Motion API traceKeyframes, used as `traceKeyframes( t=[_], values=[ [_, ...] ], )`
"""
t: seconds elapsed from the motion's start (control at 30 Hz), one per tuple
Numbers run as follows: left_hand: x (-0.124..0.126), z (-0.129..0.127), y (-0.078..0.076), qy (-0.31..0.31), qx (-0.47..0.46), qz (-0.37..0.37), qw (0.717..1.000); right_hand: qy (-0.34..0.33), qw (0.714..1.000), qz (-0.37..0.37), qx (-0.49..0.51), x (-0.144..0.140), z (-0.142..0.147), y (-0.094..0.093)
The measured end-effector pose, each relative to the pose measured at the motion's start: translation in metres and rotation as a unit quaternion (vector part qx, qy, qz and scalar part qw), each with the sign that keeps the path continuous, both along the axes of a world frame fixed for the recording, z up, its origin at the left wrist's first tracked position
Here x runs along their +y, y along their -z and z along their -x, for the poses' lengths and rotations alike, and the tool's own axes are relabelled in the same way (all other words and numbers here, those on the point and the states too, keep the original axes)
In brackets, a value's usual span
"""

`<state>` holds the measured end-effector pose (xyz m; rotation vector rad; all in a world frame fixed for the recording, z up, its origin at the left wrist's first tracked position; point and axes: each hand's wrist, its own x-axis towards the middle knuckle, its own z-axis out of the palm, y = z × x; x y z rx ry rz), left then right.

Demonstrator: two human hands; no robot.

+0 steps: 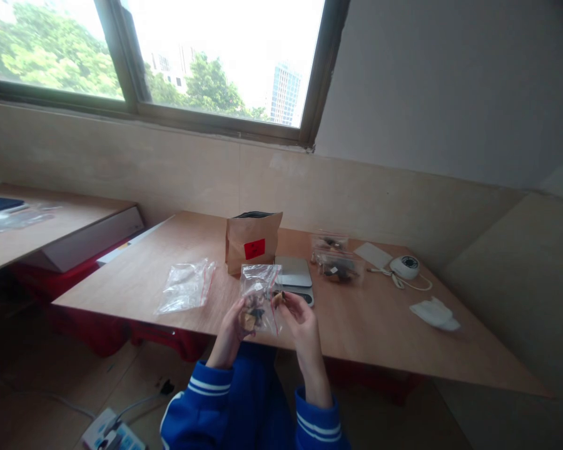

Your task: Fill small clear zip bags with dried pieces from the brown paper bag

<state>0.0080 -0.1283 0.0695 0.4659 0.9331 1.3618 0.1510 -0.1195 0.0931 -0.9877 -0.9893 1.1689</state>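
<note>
My left hand [229,329] is closed round the side of a clear zip bag [261,276] held over the table's front edge. Brown and dark dried pieces [249,320] lie in the lower part of this bag. Close to the bag's right side, my right hand [303,320] pinches a small brown dried piece [278,299] between thumb and fingers. Just behind the hands is a flat kitchen scale [294,274] with a silver plate, its front partly covered by my right hand. A brown paper pouch [237,240] with a red label stands open at its top beside the scale.
Flat clear bags [187,286] lie on the left of the table [122,284]. Right of the scale sit filled zip bags [340,270], a white card [374,255], a white dome camera [405,269] with its cable, and a crumpled white tissue [435,314]. A power strip [115,434] is on the floor.
</note>
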Motion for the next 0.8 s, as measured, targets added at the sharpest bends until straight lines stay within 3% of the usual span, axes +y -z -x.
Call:
traceKeyframes(
  t=[0.23,0.4,0.5,0.63,0.73,0.8],
  values=[
    [0.001,0.006,0.004,0.022,-0.075,0.018,0.997,0.064,0.995,0.026,0.066,0.001,0.001,0.004],
    [0.007,0.011,0.021,-0.01,-0.137,0.038,0.99,0.057,0.988,-0.007,0.142,0.021,0.005,-0.005],
    [0.012,0.018,0.041,-0.048,-0.168,0.052,0.983,0.05,0.988,-0.065,0.128,0.056,0.009,-0.035],
    [0.019,0.023,0.069,-0.065,-0.178,0.037,0.981,0.034,0.982,-0.183,0.027,0.117,0.02,-0.091],
    [0.021,0.024,0.076,-0.07,-0.186,0.013,0.98,-0.028,0.966,-0.248,-0.071,0.157,0.03,-0.12],
    [0.021,0.024,0.076,-0.054,-0.183,0.017,0.981,-0.065,0.954,-0.263,-0.125,0.175,0.034,-0.127]
  ],
)
